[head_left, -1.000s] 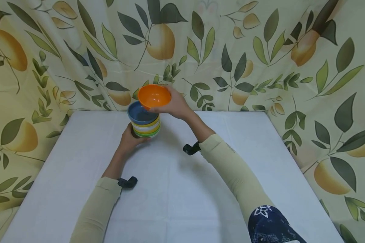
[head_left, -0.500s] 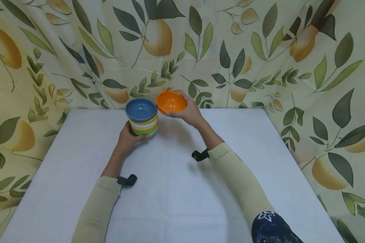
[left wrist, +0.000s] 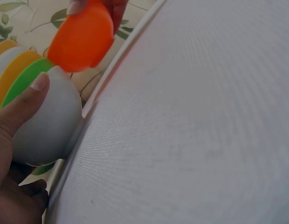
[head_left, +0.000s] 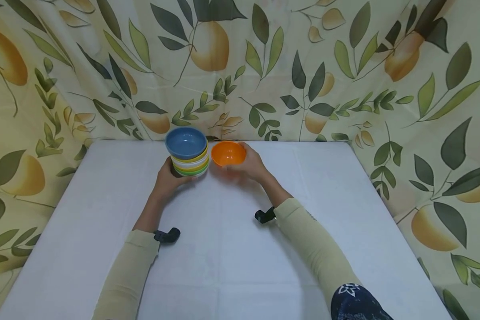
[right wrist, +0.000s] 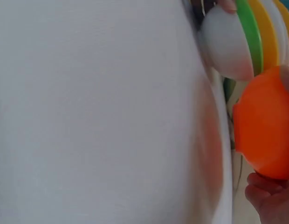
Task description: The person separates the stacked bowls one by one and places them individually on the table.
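In the head view a stack of nested bowls [head_left: 190, 162] stands at the table's far edge, a blue bowl [head_left: 186, 143] on top and yellow, white and green rims below. My left hand [head_left: 169, 178] grips the stack low down; in the left wrist view its thumb [left wrist: 30, 100] lies across the white bottom bowl [left wrist: 53, 119] near the green bowl's edge. Just right of the stack, my right hand [head_left: 250, 163] holds an orange bowl [head_left: 228, 153] by its side, opening upward. The right wrist view shows that orange bowl [right wrist: 265, 123] close over the table, fingers on both sides.
A white cloth covers the table [head_left: 224, 249]. Behind it hangs a curtain [head_left: 264, 66] with a fruit and leaf print, right at the table's far edge. A black wrist camera [head_left: 167, 236] sits on the left sleeve, another black camera [head_left: 265, 215] on the right.
The orange bowl has moved from above the blue bowl to the right and then down toward the table in my right hand. My left hand stays on the stack.
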`<action>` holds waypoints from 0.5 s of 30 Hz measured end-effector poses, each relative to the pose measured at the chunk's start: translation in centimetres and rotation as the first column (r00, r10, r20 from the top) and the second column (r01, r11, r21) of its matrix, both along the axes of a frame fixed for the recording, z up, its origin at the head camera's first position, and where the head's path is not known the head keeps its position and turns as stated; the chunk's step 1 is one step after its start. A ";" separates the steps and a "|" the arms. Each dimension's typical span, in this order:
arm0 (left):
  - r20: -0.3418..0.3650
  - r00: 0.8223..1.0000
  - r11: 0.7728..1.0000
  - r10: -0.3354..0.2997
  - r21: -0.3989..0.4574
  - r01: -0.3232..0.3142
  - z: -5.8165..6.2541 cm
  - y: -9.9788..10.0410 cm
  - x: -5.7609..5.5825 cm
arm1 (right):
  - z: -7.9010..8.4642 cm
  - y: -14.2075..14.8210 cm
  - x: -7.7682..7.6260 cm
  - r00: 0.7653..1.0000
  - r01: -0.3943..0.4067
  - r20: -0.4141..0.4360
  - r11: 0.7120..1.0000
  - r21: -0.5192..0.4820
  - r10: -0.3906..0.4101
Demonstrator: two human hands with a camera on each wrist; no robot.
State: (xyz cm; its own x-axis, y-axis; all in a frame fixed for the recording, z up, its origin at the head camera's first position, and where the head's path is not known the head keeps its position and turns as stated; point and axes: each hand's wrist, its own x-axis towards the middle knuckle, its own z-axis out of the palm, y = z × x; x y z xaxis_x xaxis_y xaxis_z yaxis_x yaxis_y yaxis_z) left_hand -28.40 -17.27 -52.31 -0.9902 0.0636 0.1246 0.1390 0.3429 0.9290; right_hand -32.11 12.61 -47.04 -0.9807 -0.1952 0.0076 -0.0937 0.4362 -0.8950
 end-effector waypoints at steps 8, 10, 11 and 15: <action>0.008 1.000 1.000 -0.004 0.007 0.004 0.1 -0.1 0.0 | -1.1 -0.2 0.3 0.999 0.021 0.038 0.999 0.033 -0.023; 0.011 1.000 1.000 -0.001 0.007 0.001 0.0 -0.1 0.0 | -1.2 -0.2 0.4 0.999 0.022 0.046 0.999 0.036 -0.024; 0.013 1.000 1.000 0.001 0.006 -0.002 0.0 -0.1 0.0 | -1.2 -0.2 0.4 0.999 0.020 0.049 0.999 0.038 -0.022; 0.015 1.000 1.000 0.006 0.004 -0.006 0.0 0.0 0.0 | -1.3 -0.1 0.3 0.999 0.011 0.045 0.999 0.052 -0.013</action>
